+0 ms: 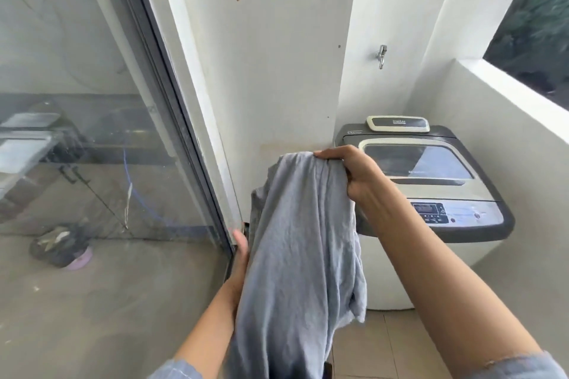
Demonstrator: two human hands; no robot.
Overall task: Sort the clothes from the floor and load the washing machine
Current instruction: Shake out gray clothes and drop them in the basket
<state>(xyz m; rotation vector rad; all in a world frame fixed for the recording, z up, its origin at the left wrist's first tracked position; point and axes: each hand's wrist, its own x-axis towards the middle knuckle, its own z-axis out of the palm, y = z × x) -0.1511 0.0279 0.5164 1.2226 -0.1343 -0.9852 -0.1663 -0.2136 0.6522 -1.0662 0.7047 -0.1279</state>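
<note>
A pale blue-grey garment (295, 249) hangs in front of me, long and crumpled. My right hand (354, 172) grips its top edge, raised at about the height of the washer's lid. My left hand (241, 252) is lower and mostly hidden behind the cloth; its fingers seem to hold the garment's left side. The top-loading washing machine (455, 191) stands in the corner ahead on the right, grey and silver, with its glass lid down. A control panel runs along its front edge.
A sliding glass door (92, 132) with a dark frame fills the left. A white wall pillar (271, 86) rises ahead. A tap (381, 55) sticks out above the washer, and a small white device (397, 124) lies on its back. A low white parapet (523, 95) bounds the right side.
</note>
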